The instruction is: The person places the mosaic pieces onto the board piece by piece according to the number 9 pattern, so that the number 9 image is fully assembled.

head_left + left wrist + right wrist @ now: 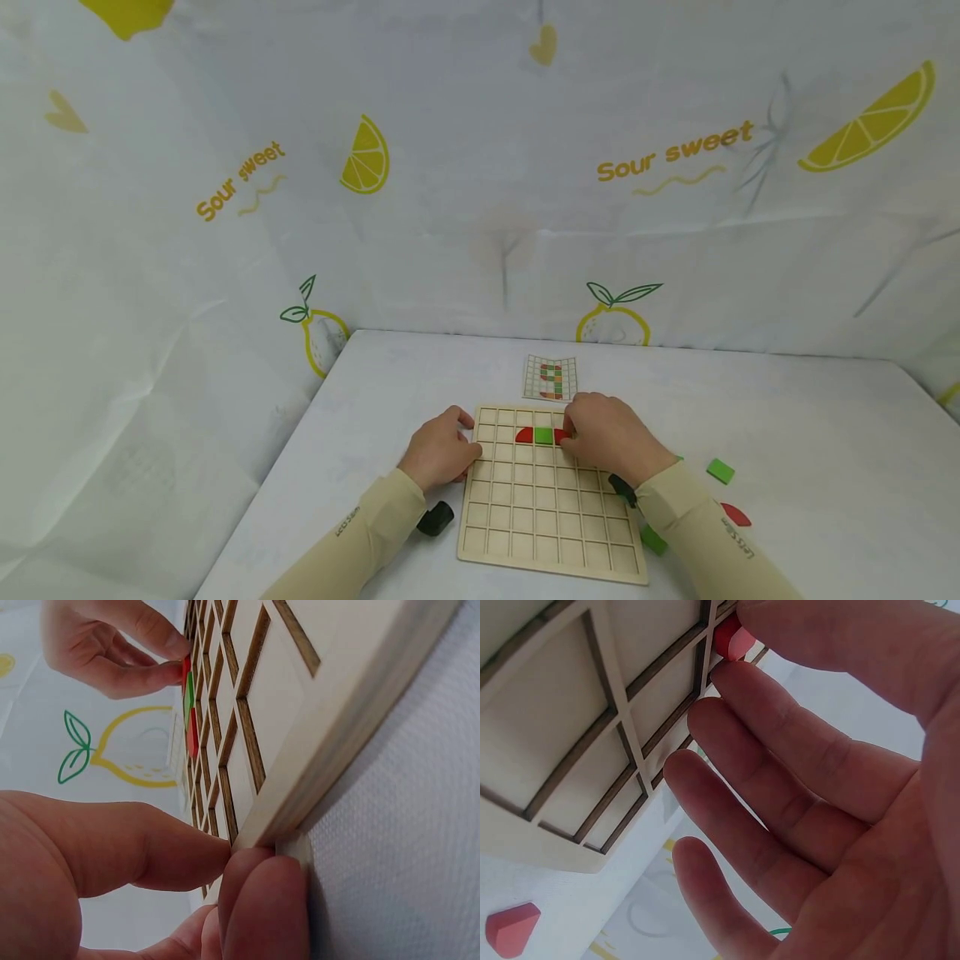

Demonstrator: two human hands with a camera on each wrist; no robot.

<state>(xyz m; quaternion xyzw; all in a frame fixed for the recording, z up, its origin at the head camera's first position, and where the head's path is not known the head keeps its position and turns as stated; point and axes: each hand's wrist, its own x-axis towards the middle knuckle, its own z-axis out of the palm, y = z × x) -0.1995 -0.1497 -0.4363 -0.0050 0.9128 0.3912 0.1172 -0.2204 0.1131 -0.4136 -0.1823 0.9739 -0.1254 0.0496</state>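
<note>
right hand [611, 431] pinched a red piece [733, 640] between thumb and index finger at the grid board's [551, 548] second row from its far edge, beside a green square [543, 436]; could not tell if flush. best practice, i judged: align to cell walls, press straight down, leave the green undisturbed. left hand [441, 447] gripped the board's left edge, thumb on top: sound bracing. second red piece [524, 436] lay in the board, left of the green. pattern card [532, 379] lay just beyond the board; loose green tile [721, 471], right of it.
</note>
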